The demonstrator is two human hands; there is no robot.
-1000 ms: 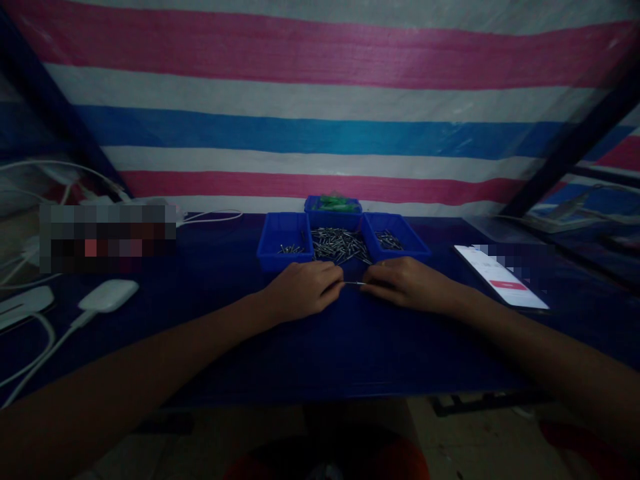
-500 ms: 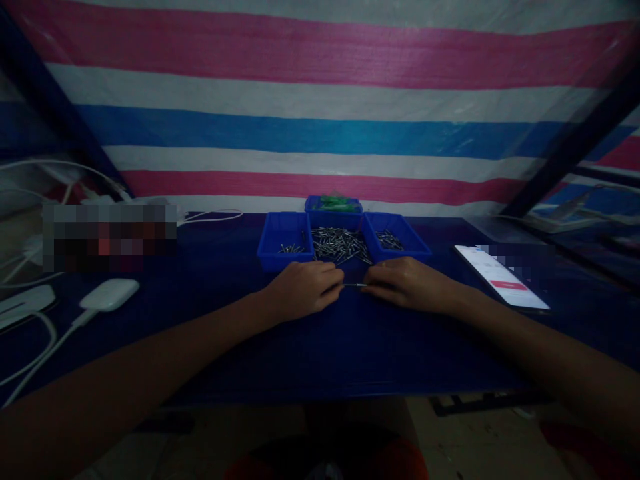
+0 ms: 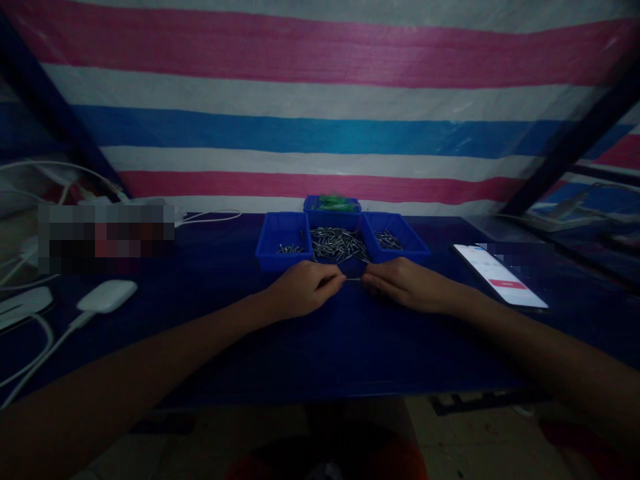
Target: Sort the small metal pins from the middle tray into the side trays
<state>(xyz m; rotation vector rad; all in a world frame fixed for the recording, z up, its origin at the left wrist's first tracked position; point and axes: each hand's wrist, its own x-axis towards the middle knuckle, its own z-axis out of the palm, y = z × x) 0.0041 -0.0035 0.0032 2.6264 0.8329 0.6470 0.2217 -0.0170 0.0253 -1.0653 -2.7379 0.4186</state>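
A thin silvery metal pin (image 3: 353,279) spans the small gap between my two hands, just in front of the pile. My left hand (image 3: 306,288) pinches one end of it between thumb and fingers. At the other end, the closed fingers of my right hand (image 3: 400,283) grip it. Both pin ends are hidden by fingertips. Beyond the hands lies a heap of similar metal pieces (image 3: 337,244). A blue bin (image 3: 284,230) on the left and a second blue bin (image 3: 407,239) on the right flank the heap, each with some metal pieces inside.
A third blue bin (image 3: 331,217) behind the heap holds green, plastic-looking stuff (image 3: 334,201). To the right lies a lit phone (image 3: 500,277). White charger (image 3: 107,295) and cables are on the left of the blue table (image 3: 320,360). A striped sheet (image 3: 320,133) hangs behind.
Both hands keep hold of the pin, which sits slightly higher in view. My left fingers have shifted a little, with the thumb now stretched more along the pin. The bins stay put.
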